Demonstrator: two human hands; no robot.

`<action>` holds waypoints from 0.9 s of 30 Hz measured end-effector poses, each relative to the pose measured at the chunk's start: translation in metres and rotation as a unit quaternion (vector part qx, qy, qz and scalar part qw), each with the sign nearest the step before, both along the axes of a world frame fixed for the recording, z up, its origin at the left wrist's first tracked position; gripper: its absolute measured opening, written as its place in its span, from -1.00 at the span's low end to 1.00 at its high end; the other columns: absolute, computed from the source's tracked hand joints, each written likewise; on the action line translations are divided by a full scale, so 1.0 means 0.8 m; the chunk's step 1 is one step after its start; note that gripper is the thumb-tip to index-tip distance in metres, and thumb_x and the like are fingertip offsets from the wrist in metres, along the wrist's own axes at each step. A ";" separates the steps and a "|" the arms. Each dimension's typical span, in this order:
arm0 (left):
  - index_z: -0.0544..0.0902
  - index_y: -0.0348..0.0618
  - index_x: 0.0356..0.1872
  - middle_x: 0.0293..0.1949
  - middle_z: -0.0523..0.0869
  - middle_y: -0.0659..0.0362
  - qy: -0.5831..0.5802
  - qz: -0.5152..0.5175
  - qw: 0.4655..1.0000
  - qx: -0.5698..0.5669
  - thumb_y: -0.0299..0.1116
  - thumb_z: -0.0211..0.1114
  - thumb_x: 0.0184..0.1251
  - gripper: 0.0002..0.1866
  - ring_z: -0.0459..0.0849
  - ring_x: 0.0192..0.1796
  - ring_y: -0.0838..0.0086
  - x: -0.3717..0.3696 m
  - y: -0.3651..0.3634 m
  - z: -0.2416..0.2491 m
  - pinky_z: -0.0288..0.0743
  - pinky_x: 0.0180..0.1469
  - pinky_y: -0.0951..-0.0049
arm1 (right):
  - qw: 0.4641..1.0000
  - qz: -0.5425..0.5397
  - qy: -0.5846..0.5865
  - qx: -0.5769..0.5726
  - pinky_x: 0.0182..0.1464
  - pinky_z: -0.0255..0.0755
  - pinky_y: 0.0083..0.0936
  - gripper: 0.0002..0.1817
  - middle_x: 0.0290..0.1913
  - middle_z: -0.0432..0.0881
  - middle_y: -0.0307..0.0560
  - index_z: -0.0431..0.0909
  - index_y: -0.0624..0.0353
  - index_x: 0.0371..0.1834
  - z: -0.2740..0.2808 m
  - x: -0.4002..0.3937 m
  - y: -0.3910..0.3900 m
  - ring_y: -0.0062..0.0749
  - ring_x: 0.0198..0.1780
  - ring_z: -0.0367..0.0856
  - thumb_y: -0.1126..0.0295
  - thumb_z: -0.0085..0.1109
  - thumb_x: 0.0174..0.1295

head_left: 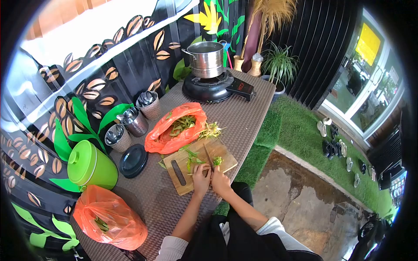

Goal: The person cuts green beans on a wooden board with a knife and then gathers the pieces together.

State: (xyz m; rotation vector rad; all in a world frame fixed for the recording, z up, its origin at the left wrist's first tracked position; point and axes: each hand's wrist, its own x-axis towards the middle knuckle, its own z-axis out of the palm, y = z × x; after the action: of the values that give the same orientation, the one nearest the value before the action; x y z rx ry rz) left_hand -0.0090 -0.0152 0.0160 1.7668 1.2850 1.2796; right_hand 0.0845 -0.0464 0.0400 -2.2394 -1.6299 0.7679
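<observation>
Head view: the right hand (220,180) grips a knife (208,153); just beside, the left hand (201,177) holds green leaves (190,164) on a wooden board (228,161).

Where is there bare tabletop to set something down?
The brown textured tabletop is bare at right, between the black gas burner and light wooden cutting board; also between that board and the bulging orange plastic bag. Crowded at left: lime-green lidded bucket, black round plates, silvery metal cutlery cups.
</observation>
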 end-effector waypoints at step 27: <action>0.68 -0.20 -0.36 -0.27 0.65 0.09 0.151 0.060 0.984 0.072 -0.47 0.39 0.00 -0.86 0.49 -0.05 0.16 -0.021 0.052 -0.004 0.38 -0.02 0.23 | 1.000 -0.021 0.000 0.010 -0.14 0.48 0.04 -0.65 -0.36 0.61 0.39 0.20 0.30 -0.01 -0.001 0.014 0.000 0.27 -0.23 0.62 0.21 -0.14 0.37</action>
State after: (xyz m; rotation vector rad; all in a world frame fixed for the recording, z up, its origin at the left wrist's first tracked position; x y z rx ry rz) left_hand -0.0255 0.0261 0.0125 2.0754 1.5191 1.2285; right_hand 0.0958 -0.0464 0.0392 -2.2526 -1.5795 0.7381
